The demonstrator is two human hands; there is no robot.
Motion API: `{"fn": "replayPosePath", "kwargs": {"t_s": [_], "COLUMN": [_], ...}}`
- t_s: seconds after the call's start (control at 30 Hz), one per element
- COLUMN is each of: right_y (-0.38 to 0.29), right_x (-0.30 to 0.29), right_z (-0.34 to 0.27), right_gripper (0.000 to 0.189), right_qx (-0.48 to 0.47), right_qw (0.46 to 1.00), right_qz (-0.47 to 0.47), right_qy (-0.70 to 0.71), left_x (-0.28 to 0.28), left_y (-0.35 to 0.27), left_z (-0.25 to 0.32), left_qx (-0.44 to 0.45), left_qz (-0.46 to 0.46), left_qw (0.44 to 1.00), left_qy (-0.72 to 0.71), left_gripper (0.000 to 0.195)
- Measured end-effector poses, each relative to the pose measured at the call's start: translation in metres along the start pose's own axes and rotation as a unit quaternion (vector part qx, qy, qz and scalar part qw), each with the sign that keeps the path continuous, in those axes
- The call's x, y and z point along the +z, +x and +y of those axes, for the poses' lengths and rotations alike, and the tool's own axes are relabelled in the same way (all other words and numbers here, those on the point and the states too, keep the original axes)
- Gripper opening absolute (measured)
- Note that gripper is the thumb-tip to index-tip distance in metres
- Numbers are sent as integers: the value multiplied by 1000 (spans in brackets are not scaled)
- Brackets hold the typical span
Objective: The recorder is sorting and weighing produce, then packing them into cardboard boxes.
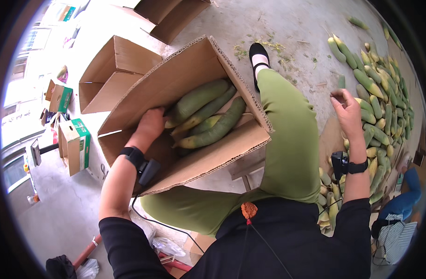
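Observation:
An open corrugated cardboard box (pixel 213 158) rests tilted by my lap, with several green radishes (pixel 213 127) lying lengthwise inside. My left hand (pixel 151 122) reaches into it, at the pale end of the uppermost radish. Its fingertips are partly hidden, so a grip cannot be made out. Out to the right, my right hand (pixel 347 106) is raised with loosely curled fingers and a gap at the thumb; nothing shows between them. Just beyond its fingers is a short green radish end (pixel 341 82); whether they touch is unclear. A large radish pile (pixel 384 101) lies beside this hand.
Another open carton (pixel 120 73) stands behind the box, and a further one (pixel 174 19) lies farther off. A green-and-white carton (pixel 75 144) sits at left. Leaf scraps (pixel 268 47) litter the concrete floor (pixel 220 21). Another person's blue sleeve (pixel 405 195) shows at far right.

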State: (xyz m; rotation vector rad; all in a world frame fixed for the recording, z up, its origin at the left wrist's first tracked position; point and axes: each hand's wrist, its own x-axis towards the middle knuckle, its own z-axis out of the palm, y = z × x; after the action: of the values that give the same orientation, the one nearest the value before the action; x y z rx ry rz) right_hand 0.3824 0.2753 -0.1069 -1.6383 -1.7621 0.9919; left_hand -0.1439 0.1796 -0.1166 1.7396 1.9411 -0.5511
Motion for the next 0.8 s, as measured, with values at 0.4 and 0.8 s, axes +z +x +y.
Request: {"fn": "replayPosePath", "kwargs": {"t_s": [0.4,0.8], "right_y": [-50,-230], "right_x": [-40,-30], "right_z": [140,273], "right_gripper": [19,19], "right_qx": [130,398], "right_qw": [973,883], "right_qz": [6,-123], "right_qy": [-190,-217], "left_x": [-114,-9], "left_y": [-110,-192], "left_z": [36,118], "left_qx": [37,46], "left_qz": [62,473], "left_qw": [943,872], "left_qy": [-324,-112], "left_gripper": [49,25]}}
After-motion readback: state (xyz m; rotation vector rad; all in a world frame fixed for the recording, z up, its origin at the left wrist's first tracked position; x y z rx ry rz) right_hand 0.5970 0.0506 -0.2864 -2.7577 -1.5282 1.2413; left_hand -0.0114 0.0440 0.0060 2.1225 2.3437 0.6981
